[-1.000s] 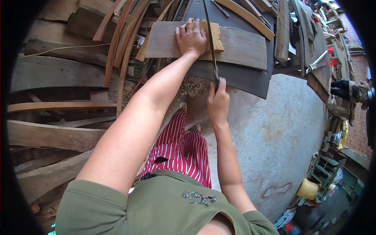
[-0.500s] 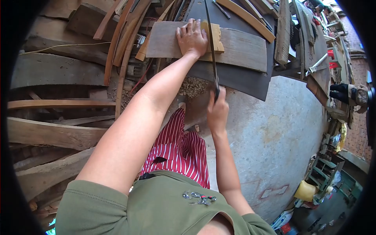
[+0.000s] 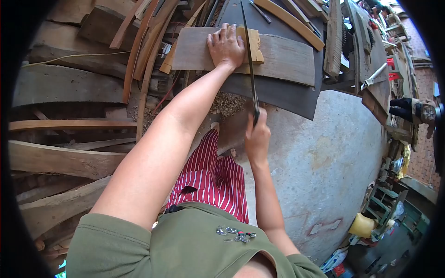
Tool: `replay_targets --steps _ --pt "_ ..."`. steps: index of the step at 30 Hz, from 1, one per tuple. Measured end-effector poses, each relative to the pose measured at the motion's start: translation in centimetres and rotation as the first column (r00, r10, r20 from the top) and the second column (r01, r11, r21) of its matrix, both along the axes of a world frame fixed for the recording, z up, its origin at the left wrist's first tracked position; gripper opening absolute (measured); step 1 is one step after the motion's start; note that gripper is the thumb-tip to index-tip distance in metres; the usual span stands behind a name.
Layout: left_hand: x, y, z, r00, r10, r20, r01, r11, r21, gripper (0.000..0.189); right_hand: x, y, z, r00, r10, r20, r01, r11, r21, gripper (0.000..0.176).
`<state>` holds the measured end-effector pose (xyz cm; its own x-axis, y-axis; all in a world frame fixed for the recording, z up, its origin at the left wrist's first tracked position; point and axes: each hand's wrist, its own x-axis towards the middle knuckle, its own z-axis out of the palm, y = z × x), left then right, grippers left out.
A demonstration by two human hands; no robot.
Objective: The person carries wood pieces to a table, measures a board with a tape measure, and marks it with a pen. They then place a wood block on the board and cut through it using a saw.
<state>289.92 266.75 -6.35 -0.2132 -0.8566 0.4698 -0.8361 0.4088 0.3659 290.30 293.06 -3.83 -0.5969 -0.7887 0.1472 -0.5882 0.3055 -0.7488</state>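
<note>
My left hand point(image 3: 227, 48) lies flat with fingers stretched over a wide grey-brown board point(image 3: 289, 58) and the edge of a small yellowish wood block point(image 3: 256, 47) on top of it. In my right hand point(image 3: 257, 139) is the dark handle of a hand saw point(image 3: 251, 69). Its long blade, seen almost edge-on, crosses the block and the board just right of my left hand. The teeth, and how deep any cut runs, cannot be made out. Under the board is a dark work table point(image 3: 287, 99).
A curved wood strip point(image 3: 292, 21) and a dark pen-like tool point(image 3: 260, 11) lie on the table's far part. Stacked planks point(image 3: 69, 155) fill the left side. Wood shavings point(image 3: 227, 104) lie below the table edge. Toothed discs point(image 3: 345, 39) and a yellow container point(image 3: 363, 225) are at right.
My right hand has drawn the saw slightly back toward my body. The board has shifted very slightly; my left hand stays pressed on it.
</note>
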Motion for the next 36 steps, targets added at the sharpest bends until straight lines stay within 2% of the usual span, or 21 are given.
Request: replay_targets --steps 2,4,7,9,12,18,20,25,28,33,36 --pt "0.1 0.1 -0.2 1.000 -0.003 0.001 0.003 1.000 -0.012 0.048 -0.7 -3.3 0.2 1.000 -0.006 0.024 0.007 0.999 -0.035 0.023" --pt "0.0 -0.1 0.3 1.000 -0.014 -0.001 0.014 0.999 -0.029 0.048 -1.1 -4.8 0.7 0.999 -0.032 0.040 0.029 0.997 0.064 0.023" --pt "0.0 0.2 0.9 1.000 0.006 0.015 -0.006 0.998 0.056 0.048 0.1 0.2 0.1 0.999 -0.003 0.050 0.004 1.000 -0.020 0.022" --pt "0.1 0.2 0.3 1.000 -0.002 -0.018 0.002 1.000 -0.023 0.048 1.7 4.7 -0.3 1.000 -0.003 0.015 0.004 0.998 -0.059 0.023" --pt "0.6 0.3 0.4 1.000 0.007 -0.004 -0.007 1.000 -0.016 0.048 2.5 7.1 0.6 0.997 -0.011 0.081 0.010 1.000 0.016 0.024" --pt "0.5 0.0 0.5 1.000 -0.003 0.011 0.003 1.000 -0.027 0.047 -0.4 -2.4 -0.4 1.000 0.000 0.013 0.001 0.998 -0.068 0.021" --pt "0.2 0.1 0.7 1.000 -0.001 0.009 0.000 1.000 0.020 0.047 -0.8 -3.0 0.0 1.000 -0.018 -0.020 0.018 1.000 0.002 0.020" --pt "0.1 0.2 0.4 0.999 0.031 0.014 -0.030 0.999 -0.022 0.048 1.4 5.5 -0.5 0.999 0.003 0.051 -0.002 1.000 -0.011 0.021" --pt "0.2 0.2 0.6 1.000 0.003 -0.006 -0.003 1.000 -0.008 0.049 1.9 6.6 0.4 1.000 0.005 0.022 -0.005 1.000 -0.026 0.022" --pt "0.2 0.1 0.2 0.999 0.016 0.033 -0.016 1.000 -0.021 0.048 -0.9 -2.6 0.2 0.999 0.008 -0.042 -0.007 1.000 0.014 0.024" --pt "-0.1 -0.1 0.6 1.000 -0.020 0.006 0.020 0.998 0.064 0.048 -1.3 -4.5 0.1 1.000 0.010 -0.002 -0.010 1.000 0.019 0.023"
